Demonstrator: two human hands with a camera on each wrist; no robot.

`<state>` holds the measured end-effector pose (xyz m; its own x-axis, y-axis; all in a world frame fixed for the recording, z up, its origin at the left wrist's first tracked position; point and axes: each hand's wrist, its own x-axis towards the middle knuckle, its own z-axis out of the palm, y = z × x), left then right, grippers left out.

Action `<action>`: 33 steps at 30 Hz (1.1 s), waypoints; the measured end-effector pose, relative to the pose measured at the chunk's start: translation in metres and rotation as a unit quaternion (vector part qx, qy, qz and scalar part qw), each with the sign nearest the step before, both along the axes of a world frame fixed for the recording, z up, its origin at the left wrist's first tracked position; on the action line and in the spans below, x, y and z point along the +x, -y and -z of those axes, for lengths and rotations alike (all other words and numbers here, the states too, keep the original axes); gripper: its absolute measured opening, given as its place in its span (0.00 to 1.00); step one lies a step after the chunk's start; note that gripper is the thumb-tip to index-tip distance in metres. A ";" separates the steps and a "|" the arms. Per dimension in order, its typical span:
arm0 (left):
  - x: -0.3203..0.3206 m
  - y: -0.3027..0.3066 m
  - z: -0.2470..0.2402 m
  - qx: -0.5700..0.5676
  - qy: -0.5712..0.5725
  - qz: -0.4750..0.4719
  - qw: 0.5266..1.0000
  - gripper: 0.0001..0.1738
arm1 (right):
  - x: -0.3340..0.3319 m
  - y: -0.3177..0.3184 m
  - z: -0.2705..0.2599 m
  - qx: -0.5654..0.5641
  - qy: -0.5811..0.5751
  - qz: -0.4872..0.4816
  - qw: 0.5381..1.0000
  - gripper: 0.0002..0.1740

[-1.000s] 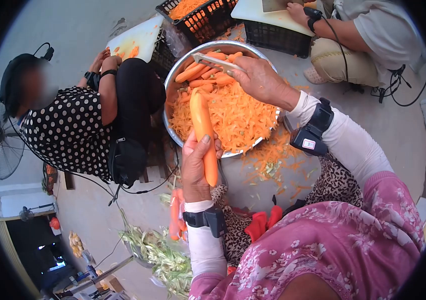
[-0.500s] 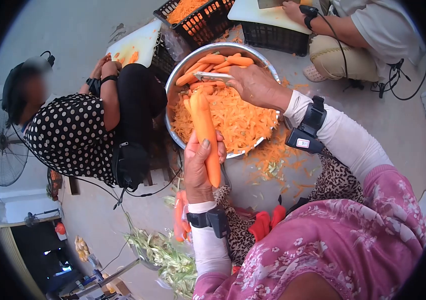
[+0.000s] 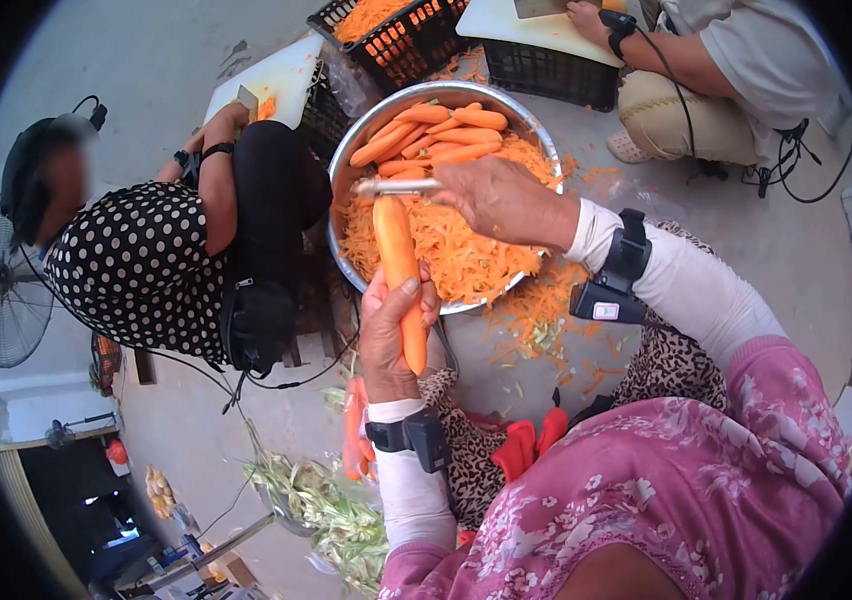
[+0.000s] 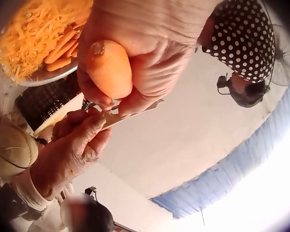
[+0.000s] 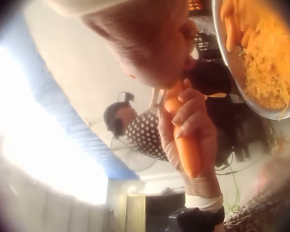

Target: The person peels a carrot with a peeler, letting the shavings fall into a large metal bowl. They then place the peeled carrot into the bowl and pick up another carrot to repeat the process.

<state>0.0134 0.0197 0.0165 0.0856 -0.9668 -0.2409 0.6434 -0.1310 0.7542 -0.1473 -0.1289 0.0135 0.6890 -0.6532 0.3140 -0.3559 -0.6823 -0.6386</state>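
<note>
My left hand (image 3: 384,322) grips a large orange carrot (image 3: 398,245) near its lower end, fingers wrapped round it and thumb along its side. The carrot slants upward over the near left part of a metal basin. A pale-handled peeler (image 3: 401,187) is held in my right hand (image 3: 511,203), its head lying across the carrot's upper end. In the left wrist view, the carrot's blunt end (image 4: 108,70) pokes out of the left fist, with the peeler (image 4: 137,113) partly hidden behind. The right wrist view shows the carrot (image 5: 187,147) along the left palm.
The basin (image 3: 466,307) holds heaped orange peelings (image 3: 471,262) and several carrots (image 3: 386,143) toward its far side. Peelings lie on the floor at right. Two people sit by cutting boards (image 3: 281,80) on black crates (image 3: 551,78). Green husks (image 3: 346,530) lie at lower left.
My right hand has brought the peeler from above the basin's carrots back and left to the held carrot's upper end. My left hand keeps its grip, shifting only slightly.
</note>
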 end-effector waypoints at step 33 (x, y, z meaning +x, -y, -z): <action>-0.001 0.003 0.001 -0.009 -0.080 -0.049 0.996 0.26 | -0.002 -0.030 -0.010 0.043 0.060 -0.127 0.989 0.10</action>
